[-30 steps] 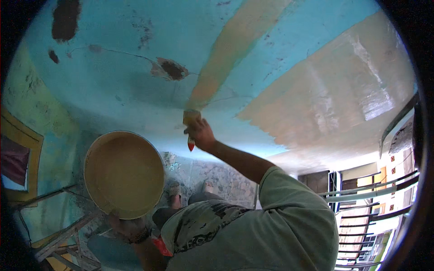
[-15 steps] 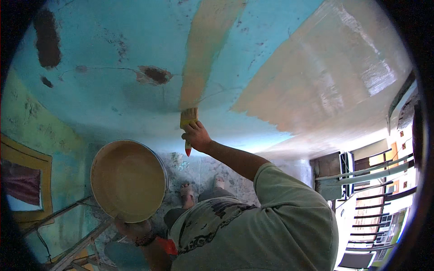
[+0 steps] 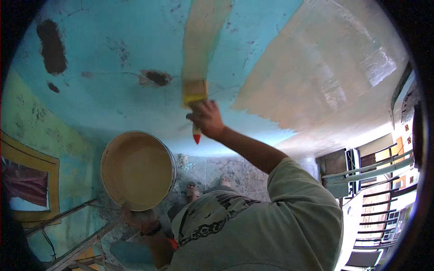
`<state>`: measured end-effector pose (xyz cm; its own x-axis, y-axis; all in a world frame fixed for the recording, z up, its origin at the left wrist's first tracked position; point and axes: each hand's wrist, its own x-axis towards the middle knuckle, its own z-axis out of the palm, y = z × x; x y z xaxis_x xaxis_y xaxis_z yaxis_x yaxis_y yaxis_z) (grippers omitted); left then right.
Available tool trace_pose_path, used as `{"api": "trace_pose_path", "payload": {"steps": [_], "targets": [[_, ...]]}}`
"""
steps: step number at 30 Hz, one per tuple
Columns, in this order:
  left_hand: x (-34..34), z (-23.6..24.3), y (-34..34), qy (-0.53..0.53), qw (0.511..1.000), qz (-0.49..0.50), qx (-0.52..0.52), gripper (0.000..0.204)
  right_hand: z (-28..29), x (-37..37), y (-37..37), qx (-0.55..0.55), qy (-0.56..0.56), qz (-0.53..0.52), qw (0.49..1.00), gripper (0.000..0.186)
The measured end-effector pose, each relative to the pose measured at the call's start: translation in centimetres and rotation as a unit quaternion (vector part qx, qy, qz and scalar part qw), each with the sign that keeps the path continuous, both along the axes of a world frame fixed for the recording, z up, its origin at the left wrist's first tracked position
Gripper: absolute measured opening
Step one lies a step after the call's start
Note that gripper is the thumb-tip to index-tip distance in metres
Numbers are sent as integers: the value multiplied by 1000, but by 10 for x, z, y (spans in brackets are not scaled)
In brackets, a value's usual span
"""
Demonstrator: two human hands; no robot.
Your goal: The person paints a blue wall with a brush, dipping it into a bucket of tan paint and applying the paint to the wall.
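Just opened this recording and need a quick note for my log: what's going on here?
A person's right hand holds a brush, its bristles seemingly against a beige strip on a blue wall. A larger beige area lies to the right, with blue between. The left hand is at the near rim of a round bucket with beige contents; its grip is too dim to make out.

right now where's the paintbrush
In the head view, the paintbrush is slightly left of and above centre, held in the right hand's grip at the lower end of the beige stripe on the blue wall.
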<state>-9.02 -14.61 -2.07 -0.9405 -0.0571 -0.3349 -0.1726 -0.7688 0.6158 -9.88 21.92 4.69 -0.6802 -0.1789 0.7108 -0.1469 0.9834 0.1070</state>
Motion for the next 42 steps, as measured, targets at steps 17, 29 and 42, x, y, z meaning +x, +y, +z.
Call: {"api": "trace_pose_path", "payload": {"steps": [17,29,42], "targets": [[8,46,39,45,992,-114,-23,53,369,-19,40,122,61,52,989,16],[2,61,49,104,986,-116,65,48,153,-22,15,214,-38,114,969,14],[-6,25,62,98,985,-143,-10,51,621,-5,23,113,235,34,965,17]]}}
